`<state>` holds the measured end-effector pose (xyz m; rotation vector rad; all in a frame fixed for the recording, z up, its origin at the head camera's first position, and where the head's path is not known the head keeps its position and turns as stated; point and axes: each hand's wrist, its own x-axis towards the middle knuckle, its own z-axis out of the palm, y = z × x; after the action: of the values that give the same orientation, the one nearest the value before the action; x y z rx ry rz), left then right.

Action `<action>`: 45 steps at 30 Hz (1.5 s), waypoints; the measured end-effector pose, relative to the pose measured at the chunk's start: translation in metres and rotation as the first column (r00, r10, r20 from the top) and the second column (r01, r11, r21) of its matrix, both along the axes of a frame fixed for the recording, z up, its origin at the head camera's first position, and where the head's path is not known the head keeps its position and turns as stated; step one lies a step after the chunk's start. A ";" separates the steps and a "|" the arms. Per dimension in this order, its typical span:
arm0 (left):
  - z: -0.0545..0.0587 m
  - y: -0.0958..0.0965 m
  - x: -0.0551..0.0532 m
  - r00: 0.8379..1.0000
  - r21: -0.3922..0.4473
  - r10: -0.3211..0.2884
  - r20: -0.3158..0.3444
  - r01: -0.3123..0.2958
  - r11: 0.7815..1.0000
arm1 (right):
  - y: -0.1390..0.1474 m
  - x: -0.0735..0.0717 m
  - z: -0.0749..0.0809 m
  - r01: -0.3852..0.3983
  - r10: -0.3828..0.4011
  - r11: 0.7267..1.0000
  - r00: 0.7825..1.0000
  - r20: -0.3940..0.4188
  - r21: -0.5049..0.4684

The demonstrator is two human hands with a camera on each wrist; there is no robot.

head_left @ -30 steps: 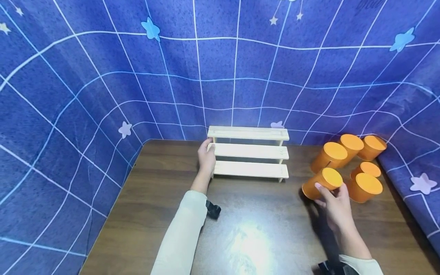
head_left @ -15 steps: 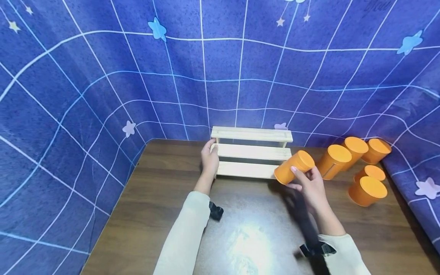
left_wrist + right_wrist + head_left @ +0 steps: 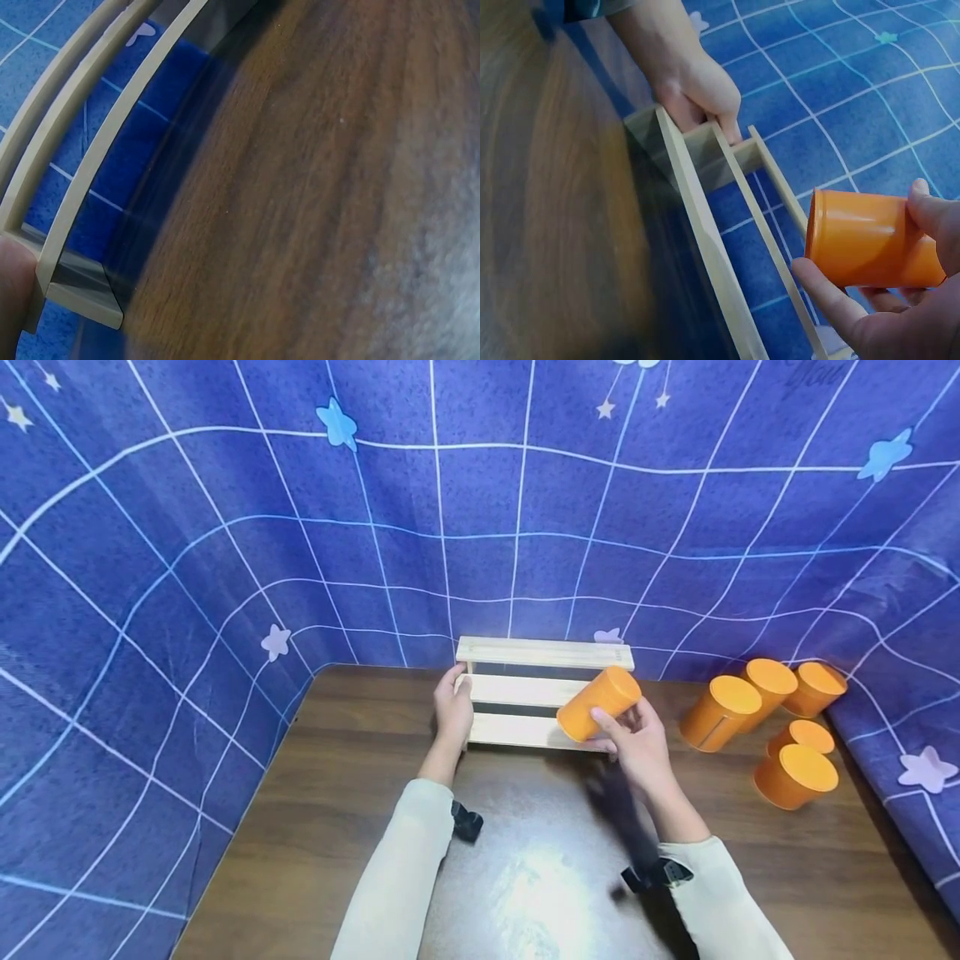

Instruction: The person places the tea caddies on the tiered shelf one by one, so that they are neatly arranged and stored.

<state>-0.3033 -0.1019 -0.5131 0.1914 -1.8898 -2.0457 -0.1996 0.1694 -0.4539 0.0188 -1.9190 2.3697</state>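
Note:
A three-tier pale wooden rack point(image 3: 517, 690) stands at the back of the table against the blue cloth. My left hand point(image 3: 453, 708) grips its left end; the right wrist view shows the thumb and fingers at the end panel, and in the left wrist view a fingertip point(image 3: 16, 274) is beside the slats. My right hand point(image 3: 637, 743) holds an orange cylindrical container point(image 3: 600, 702), tilted, in front of the rack's lower tiers on the right. In the right wrist view thumb and fingers curl around that orange container point(image 3: 874, 238), apart from the slats.
Several more orange cylinders, tall ones point(image 3: 722, 714) and shorter ones point(image 3: 797, 777), stand upright at the table's right side. Blue star-patterned cloth point(image 3: 525, 552) hangs close behind the rack and along both sides. Light glares off the brown wooden table point(image 3: 360, 735).
My right hand has lifted the orange container from the cylinders at the right and carried it left to the rack, tilting it further. My left hand stays on the rack's left end.

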 end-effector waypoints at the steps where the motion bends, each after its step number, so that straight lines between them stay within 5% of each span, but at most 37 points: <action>1: 0.000 0.000 0.000 1.000 0.002 -0.002 0.002 0.002 1.000 | -0.003 -0.001 0.001 -0.002 0.002 1.000 1.000 -0.001 -0.001; 26: -0.001 0.000 -0.002 1.000 -0.021 -0.020 0.004 0.020 1.000 | -0.042 -0.026 0.011 0.064 -0.035 0.959 0.993 -0.108 0.275; 45: 0.000 -0.002 0.000 1.000 -0.071 -0.012 0.015 0.013 0.997 | -0.066 -0.039 0.017 0.000 0.043 0.947 0.991 -0.126 0.321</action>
<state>-0.3037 -0.1035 -0.5130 0.1775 -1.9731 -1.9864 -0.2381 0.1038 -0.4366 0.2151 -2.2220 1.9843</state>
